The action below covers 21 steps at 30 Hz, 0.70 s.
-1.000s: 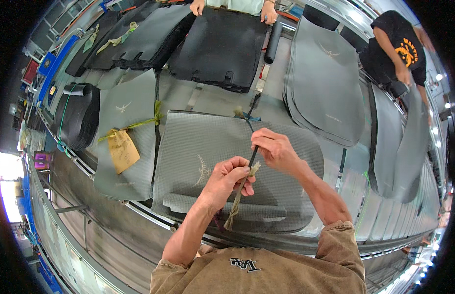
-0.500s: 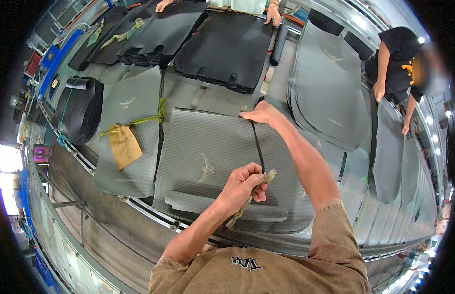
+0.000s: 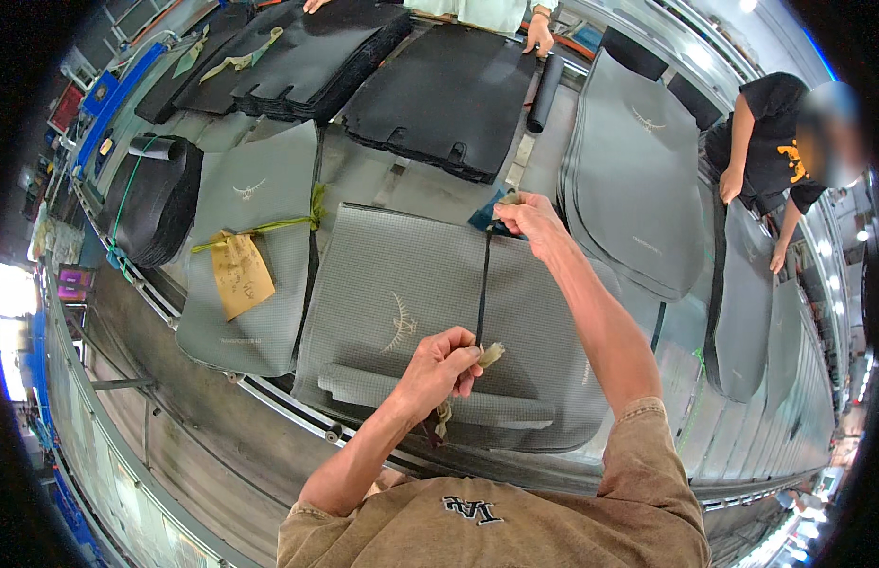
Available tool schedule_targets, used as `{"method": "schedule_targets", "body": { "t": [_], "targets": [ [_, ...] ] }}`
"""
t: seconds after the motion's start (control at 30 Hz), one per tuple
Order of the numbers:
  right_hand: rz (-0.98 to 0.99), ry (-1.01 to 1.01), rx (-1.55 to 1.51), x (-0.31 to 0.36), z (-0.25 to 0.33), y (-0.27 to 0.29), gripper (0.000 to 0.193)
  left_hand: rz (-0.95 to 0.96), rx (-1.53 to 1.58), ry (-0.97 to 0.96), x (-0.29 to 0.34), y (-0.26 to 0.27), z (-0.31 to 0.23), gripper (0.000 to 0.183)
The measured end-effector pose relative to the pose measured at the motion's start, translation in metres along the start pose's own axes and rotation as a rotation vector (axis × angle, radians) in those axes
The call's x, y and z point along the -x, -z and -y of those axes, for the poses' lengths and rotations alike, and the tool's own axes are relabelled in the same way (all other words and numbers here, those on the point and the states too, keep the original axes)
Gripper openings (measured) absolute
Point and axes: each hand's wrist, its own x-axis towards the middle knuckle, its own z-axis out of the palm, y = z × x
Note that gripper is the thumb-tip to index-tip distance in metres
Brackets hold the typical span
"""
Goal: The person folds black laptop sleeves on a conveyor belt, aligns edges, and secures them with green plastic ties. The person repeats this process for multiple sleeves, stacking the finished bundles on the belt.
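Observation:
A stack of dark grey textured sheets (image 3: 378, 270) with a pale curved emblem lies in front of me. A narrow dark strap (image 3: 484, 284) runs across its top. My left hand (image 3: 438, 371) is closed on the near part of the strap; a frayed pale end (image 3: 492, 355) pokes out beside the fingers, and a twisted tail hangs below. At the stack's far edge, my right hand (image 3: 534, 220) pinches the strap's other part, next to a dark teal scrap (image 3: 485, 216). A rolled grey sheet (image 3: 506, 410) lies on the near part of the stack.
To the left, another grey stack (image 3: 255, 185) has a yellow-green tie (image 3: 269, 234) and a tan paper tag (image 3: 241, 276). Black stacks (image 3: 439, 99) lie beyond, near a person's hand (image 3: 539, 36). Grey stacks (image 3: 633, 180) and another person's hands (image 3: 731, 183) are at right.
My left hand has moved slightly left, drawing the strap straighter. My right hand has shifted a little right at the far edge, where a teal scrap now shows.

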Motion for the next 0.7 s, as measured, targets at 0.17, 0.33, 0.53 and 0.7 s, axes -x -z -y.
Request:
{"method": "schedule_targets", "body": {
  "t": [0.17,0.33,0.53,0.7],
  "targets": [
    [-0.152,-0.044,-0.150,0.010,0.007,-0.011,0.013,-0.053,-0.012,0.018,-0.003,-0.003,0.009,0.012],
    [-0.255,-0.140,-0.270,0.003,0.026,-0.018,0.025,-0.079,-0.020,0.003,0.002,0.001,0.007,0.012],
    [0.151,0.117,-0.618,0.004,0.050,-0.047,0.051,-0.079,-0.028,0.011,0.002,0.002,0.006,0.013],
    [-0.157,0.608,0.182,0.005,0.066,-0.025,0.038,-0.099,-0.032,-0.017,0.005,-0.001,-0.001,0.012]
  ]
}}
